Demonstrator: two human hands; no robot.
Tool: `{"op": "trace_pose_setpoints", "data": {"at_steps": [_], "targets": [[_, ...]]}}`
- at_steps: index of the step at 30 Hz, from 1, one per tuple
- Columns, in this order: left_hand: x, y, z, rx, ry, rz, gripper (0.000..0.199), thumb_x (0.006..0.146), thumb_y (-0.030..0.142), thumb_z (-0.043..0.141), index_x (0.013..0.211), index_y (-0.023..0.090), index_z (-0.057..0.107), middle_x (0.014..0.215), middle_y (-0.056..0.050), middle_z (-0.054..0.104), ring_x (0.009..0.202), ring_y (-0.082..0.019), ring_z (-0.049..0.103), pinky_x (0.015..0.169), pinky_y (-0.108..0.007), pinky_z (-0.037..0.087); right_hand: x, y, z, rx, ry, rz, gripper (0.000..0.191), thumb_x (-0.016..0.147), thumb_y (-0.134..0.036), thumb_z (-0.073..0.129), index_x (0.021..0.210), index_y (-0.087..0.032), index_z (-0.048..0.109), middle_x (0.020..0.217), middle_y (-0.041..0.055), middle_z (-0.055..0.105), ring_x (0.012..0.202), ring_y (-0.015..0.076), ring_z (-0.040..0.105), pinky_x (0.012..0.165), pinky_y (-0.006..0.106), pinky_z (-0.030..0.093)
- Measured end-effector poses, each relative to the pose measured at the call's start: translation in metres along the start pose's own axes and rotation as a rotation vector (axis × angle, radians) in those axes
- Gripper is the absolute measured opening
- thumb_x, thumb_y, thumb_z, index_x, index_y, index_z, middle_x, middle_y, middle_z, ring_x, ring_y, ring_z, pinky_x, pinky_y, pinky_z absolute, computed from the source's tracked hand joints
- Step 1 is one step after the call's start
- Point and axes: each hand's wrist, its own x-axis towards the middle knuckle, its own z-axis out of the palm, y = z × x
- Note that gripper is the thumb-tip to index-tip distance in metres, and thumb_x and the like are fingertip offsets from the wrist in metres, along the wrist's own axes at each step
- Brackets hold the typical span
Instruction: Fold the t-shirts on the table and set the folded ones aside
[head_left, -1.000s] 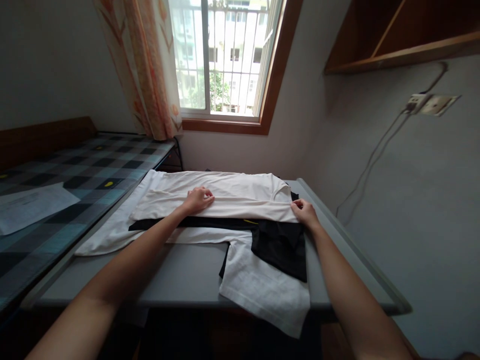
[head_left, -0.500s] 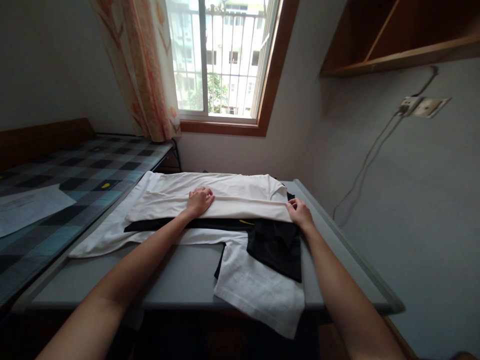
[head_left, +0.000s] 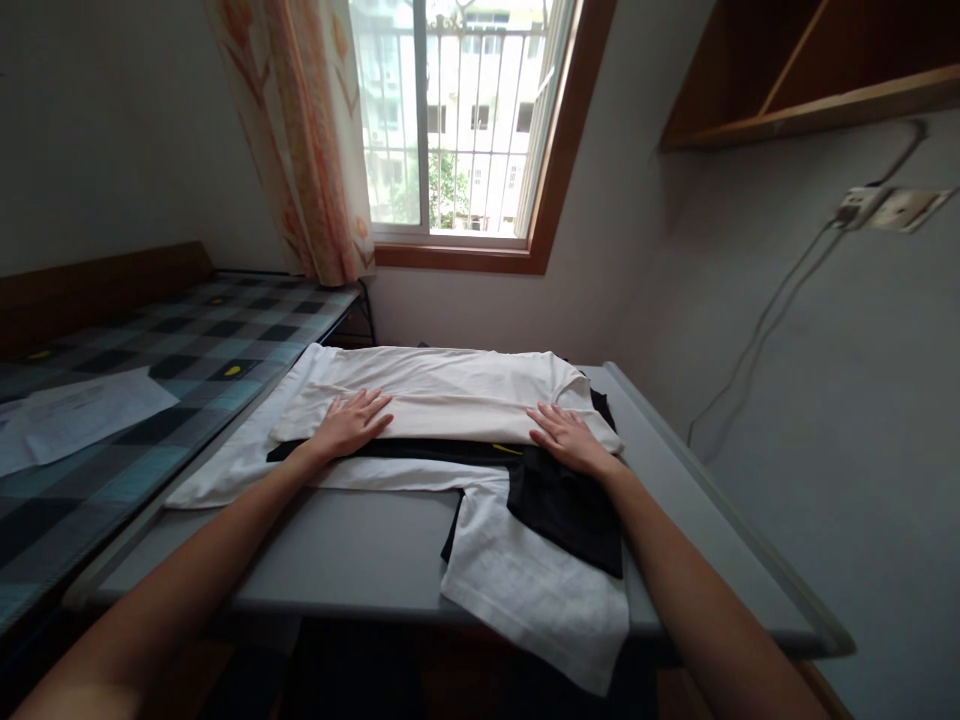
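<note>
Cream top (head_left: 457, 378) lies flat on the grey surface (head_left: 360, 545), partly under the left hand (head_left: 349, 425) and right hand (head_left: 568, 437), stretching between and beyond them. Nearest, a white garment (head_left: 536, 600) drapes over the front edge, a black garment (head_left: 566, 505) lying on it. Farther in, the left hand rests palm down, open, fingers spread, toward the top's left end; the right hand is likewise open, toward its right end. Farthest, a patterned curtain (head_left: 315, 150) hangs beside a barred window (head_left: 480, 140).
</note>
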Motion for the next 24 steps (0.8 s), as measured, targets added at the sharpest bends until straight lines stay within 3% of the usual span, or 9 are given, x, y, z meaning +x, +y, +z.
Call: {"op": "trace_pose_setpoints", "data": {"at_steps": [4,9,12,15,20,24], "targets": [[0.0,-0.012,0.001,-0.026,-0.07,-0.003,0.064,0.096,0.062,0.024,0.151,0.031,0.036,0.161,-0.006,0.026,0.148,-0.031,0.022,0.116,-0.06,0.015,-0.001,0.005,-0.001,-0.005,-0.041,0.054,0.064,0.096,-0.061,0.028,0.15,-0.028,0.042,0.158,0.0079,0.031,0.147,0.0302,0.025,0.118,0.053,0.02],[-0.003,-0.017,0.004,-0.05,0.026,-0.003,0.064,0.095,0.062,0.03,0.147,0.027,0.044,0.159,-0.008,0.031,0.148,-0.033,0.021,0.115,-0.061,0.017,-0.006,0.013,-0.01,0.125,0.053,-0.011,0.063,0.093,-0.059,0.04,0.141,-0.022,0.054,0.152,0.0126,0.042,0.143,0.0309,0.035,0.116,0.051,0.026],[-0.012,-0.02,-0.002,-0.119,0.141,0.081,0.06,0.092,0.063,0.038,0.136,0.026,0.057,0.148,-0.009,0.048,0.142,-0.031,0.034,0.115,-0.052,0.028,-0.012,0.023,-0.02,0.287,0.116,-0.052,0.061,0.085,-0.06,0.053,0.129,-0.019,0.063,0.141,0.0139,0.056,0.132,0.0304,0.05,0.111,0.044,0.038],[-0.019,-0.017,-0.011,-0.191,0.188,0.223,0.054,0.087,0.061,0.052,0.124,0.024,0.065,0.129,-0.01,0.061,0.124,-0.027,0.052,0.11,-0.041,0.039,-0.016,0.036,-0.029,0.342,0.145,-0.027,0.056,0.077,-0.06,0.064,0.115,-0.02,0.07,0.129,0.0131,0.063,0.123,0.0324,0.057,0.106,0.043,0.043],[-0.021,-0.004,-0.015,-0.204,0.205,0.333,0.043,0.081,0.05,0.066,0.116,0.024,0.07,0.115,-0.008,0.064,0.11,-0.025,0.058,0.104,-0.041,0.043,-0.016,0.041,-0.027,0.24,0.112,-0.054,0.051,0.068,-0.048,0.074,0.113,-0.024,0.071,0.132,0.013,0.06,0.126,0.0349,0.052,0.109,0.05,0.039],[-0.02,0.003,-0.006,-0.205,0.241,0.388,0.03,0.086,0.033,0.061,0.112,0.022,0.071,0.11,-0.008,0.064,0.106,-0.023,0.059,0.1,-0.039,0.045,-0.017,0.029,-0.024,0.147,0.118,-0.089,0.053,0.069,-0.034,0.073,0.121,-0.026,0.068,0.139,0.013,0.053,0.13,0.035,0.047,0.109,0.054,0.035]]}}
